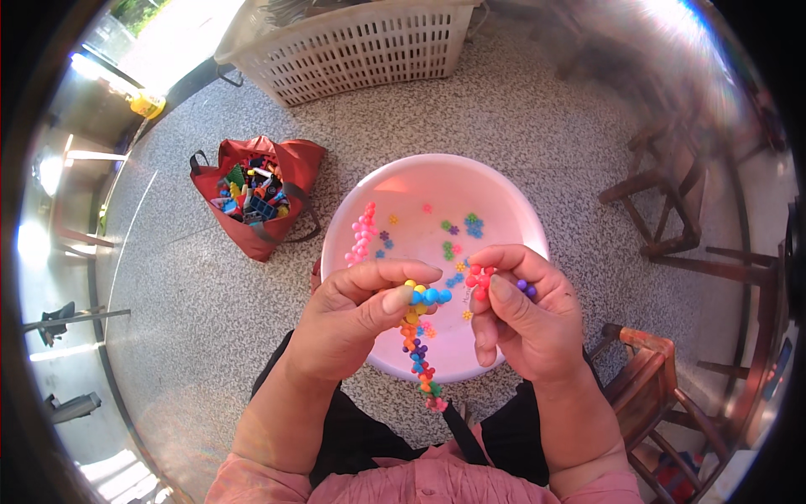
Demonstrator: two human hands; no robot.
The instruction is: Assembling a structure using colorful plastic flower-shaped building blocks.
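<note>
Left hand (357, 311) pinches a hanging beaded chain (418, 347), many pieces joined; right hand (541, 323) pinches a red piece (479, 280) (seemingly unattached); flower-shaped pieces (473, 225), not yet added, lie in the pink basin (395, 186).

Prob. a home, e.g. a living rm; exact rm type unclear. Speckled hard flr (159, 277), domestic look. Far left, bright opening (189, 38) w/ greenery (137, 12) outside. Near right, wooden stool or chair (646, 339); more wooden furn. (663, 197) farther off, same side. Usual household bits abt: pale slatted plastic basket (353, 55) far, red bag (254, 240) w/ mixed toy pcs (256, 189) on left, pink basin (386, 185) mid. Person's pink shirt (420, 485) looks casual, i.e. everyday wear.
</note>
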